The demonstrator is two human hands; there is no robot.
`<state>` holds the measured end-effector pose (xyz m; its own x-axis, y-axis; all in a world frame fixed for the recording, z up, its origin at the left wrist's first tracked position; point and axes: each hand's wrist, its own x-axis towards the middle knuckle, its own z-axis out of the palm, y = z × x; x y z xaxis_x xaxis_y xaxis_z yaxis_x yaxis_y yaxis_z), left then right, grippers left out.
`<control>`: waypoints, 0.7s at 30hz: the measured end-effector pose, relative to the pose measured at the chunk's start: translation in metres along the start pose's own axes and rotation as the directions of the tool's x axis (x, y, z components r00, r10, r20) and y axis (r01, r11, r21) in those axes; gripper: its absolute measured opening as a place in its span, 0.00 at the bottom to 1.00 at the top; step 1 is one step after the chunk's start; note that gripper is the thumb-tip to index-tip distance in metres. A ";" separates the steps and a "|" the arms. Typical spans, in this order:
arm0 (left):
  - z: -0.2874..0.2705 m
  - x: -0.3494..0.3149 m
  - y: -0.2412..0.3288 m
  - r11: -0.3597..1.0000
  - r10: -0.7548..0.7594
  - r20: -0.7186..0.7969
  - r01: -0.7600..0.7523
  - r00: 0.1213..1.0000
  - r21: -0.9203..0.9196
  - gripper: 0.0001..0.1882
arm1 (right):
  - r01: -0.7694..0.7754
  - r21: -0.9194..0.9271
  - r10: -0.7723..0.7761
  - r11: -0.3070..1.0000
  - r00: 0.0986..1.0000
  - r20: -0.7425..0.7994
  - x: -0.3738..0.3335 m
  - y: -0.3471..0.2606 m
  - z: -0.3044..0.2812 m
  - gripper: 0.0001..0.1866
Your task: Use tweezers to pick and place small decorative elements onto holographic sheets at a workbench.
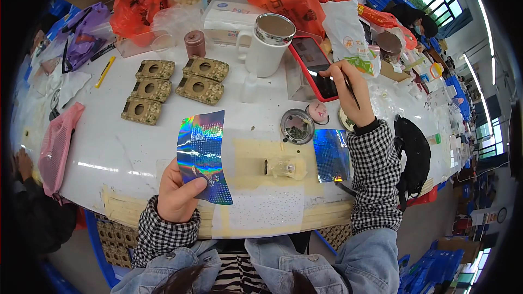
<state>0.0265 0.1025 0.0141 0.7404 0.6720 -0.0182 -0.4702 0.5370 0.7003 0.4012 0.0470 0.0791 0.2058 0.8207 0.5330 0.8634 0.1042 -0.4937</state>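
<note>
My left hand [181, 190] grips a shiny holographic sticker sheet [201, 155] by its lower left edge, thumb on top, raised over the near side of the table. My right hand [357, 90] reaches to a phone [315, 68] in a red case, its fingertips at the screen. A thin dark pointed tool, like tweezers [351, 91], is held in that hand. Between my arms, a small clear-and-tan piece [286, 167] rests on a taped patch. A second holographic sheet [330, 155] lies beside my right forearm, near a round dish of small dark bits [297, 126].
Several camouflage-patterned parts with round holes [146, 90] lie left of a white lidded mug [266, 49]. Red plastic bags [286, 2] and a white tissue pack [231, 16] stand behind. A yellow pen [105, 72], pink mesh pouch [57, 149] and black pouch [414, 155] flank the work area.
</note>
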 end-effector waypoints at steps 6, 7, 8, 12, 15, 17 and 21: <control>0.000 -0.002 0.002 1.000 0.009 -0.020 -0.009 1.000 0.012 0.24 | -0.038 0.004 0.039 0.999 0.999 -0.019 -0.002 0.002 0.003 0.11; 0.000 -0.002 0.002 1.000 0.014 -0.023 -0.013 1.000 0.013 0.24 | -0.034 -0.022 0.033 0.999 0.999 -0.030 -0.001 0.001 0.003 0.11; 0.000 -0.003 0.002 1.000 0.016 -0.020 -0.015 1.000 0.011 0.24 | -0.031 -0.021 0.030 0.999 0.999 -0.025 -0.001 0.002 0.003 0.11; 0.000 -0.003 0.002 1.000 0.023 -0.019 -0.023 1.000 0.001 0.23 | -0.018 -0.024 0.018 1.000 1.000 -0.015 -0.001 0.001 0.001 0.11; 0.001 -0.002 0.002 0.999 0.034 -0.027 -0.034 0.999 -0.001 0.23 | -0.021 -0.002 0.021 1.000 1.000 -0.003 -0.002 -0.001 -0.001 0.11; 0.002 -0.001 0.002 0.999 0.034 -0.029 -0.034 0.999 -0.001 0.23 | 0.015 -0.102 -0.015 0.995 1.000 -0.005 -0.002 -0.001 -0.006 0.11; -0.001 -0.001 0.002 1.000 0.029 -0.029 -0.029 0.999 0.008 0.23 | 0.021 -0.163 -0.032 0.986 0.997 -0.066 0.000 0.000 -0.010 0.11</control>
<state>0.0246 0.1030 0.0148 0.7118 0.7021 -0.0186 -0.4876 0.5131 0.7064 0.4056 0.0416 0.0863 0.2075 0.7783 0.5926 0.9311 0.0287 -0.3636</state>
